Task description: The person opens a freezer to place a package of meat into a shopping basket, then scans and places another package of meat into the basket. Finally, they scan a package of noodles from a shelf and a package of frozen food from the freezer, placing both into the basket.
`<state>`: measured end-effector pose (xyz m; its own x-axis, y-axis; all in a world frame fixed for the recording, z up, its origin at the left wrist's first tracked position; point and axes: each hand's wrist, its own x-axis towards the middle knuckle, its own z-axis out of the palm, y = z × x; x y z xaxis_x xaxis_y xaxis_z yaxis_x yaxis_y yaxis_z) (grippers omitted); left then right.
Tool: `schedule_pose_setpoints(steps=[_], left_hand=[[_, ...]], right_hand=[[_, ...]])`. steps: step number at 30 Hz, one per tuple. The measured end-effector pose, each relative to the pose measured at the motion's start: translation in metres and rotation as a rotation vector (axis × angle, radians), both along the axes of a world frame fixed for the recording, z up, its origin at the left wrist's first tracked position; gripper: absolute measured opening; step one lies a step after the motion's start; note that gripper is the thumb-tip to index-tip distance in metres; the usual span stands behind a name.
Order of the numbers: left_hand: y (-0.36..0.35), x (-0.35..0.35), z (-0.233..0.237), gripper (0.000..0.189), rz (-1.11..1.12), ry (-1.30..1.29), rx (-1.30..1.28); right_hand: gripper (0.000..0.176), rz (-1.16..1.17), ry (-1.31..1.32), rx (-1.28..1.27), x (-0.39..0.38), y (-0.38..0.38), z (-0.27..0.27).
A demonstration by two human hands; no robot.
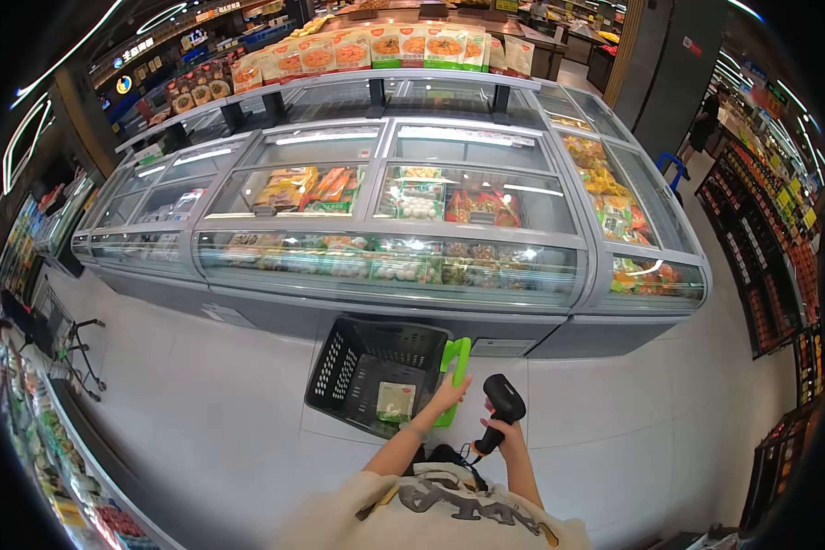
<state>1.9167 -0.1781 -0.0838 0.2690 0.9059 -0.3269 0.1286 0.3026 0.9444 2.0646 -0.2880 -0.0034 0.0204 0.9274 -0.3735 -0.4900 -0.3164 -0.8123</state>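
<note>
My left hand (449, 395) is closed around the bright green handle (462, 356) of a black plastic shopping basket (365, 368). Inside the basket lies a single flat packet (395, 402) with a pale, green-edged wrapper. In my right hand (503, 431) is a black handheld barcode scanner (506, 400), its head raised and its cable hanging by my body. The scanner is just right of the basket and apart from it.
A long glass-topped chest freezer (376, 284) stands ahead, holding bagged frozen food (411, 197). Packets (367, 48) line its upper shelf. A dark product rack (752, 238) is on the right. A wheeled cart (73, 339) stands left, beside a refrigerated display (55, 449).
</note>
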Motion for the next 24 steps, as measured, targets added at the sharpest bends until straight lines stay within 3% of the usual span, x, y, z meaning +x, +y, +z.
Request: schedule_pose_setpoints(steps=[3,4,6,8,11,15,22,24], left_hand=[[-0.026,-0.026,-0.024,0.048,0.097,-0.100,-0.119],[-0.034,-0.044,-0.059,0.050,0.095,-0.275,-0.313],[-0.066,-0.086,-0.057,0.045,0.202,-0.122,-0.463],[-0.090,-0.136,-0.107,0.029,0.348,0.096,-0.493],[-0.122,-0.204,-0.130,0.023,0.599,0.202,-0.614],[-0.140,-0.259,-0.125,0.026,0.589,0.159,-0.726],[-0.086,-0.343,-0.126,0.034,0.365,0.186,-0.801],[-0.061,-0.360,-0.124,0.032,0.293,0.225,-0.771]], right_hand=[[0.059,0.005,0.034,-0.020,-0.002,-0.002,-0.009],[0.060,0.008,0.039,-0.036,-0.002,-0.008,-0.015],[0.055,0.042,0.046,-0.074,-0.005,-0.015,-0.023],[0.044,0.067,0.060,-0.091,-0.016,-0.018,-0.027],[0.041,0.122,0.043,-0.136,-0.039,-0.022,-0.026],[0.041,0.111,-0.015,-0.106,-0.070,-0.014,-0.039],[0.041,-0.338,-0.048,0.011,-0.112,0.027,-0.048],[0.042,-0.417,-0.013,0.005,-0.117,0.044,-0.025]])
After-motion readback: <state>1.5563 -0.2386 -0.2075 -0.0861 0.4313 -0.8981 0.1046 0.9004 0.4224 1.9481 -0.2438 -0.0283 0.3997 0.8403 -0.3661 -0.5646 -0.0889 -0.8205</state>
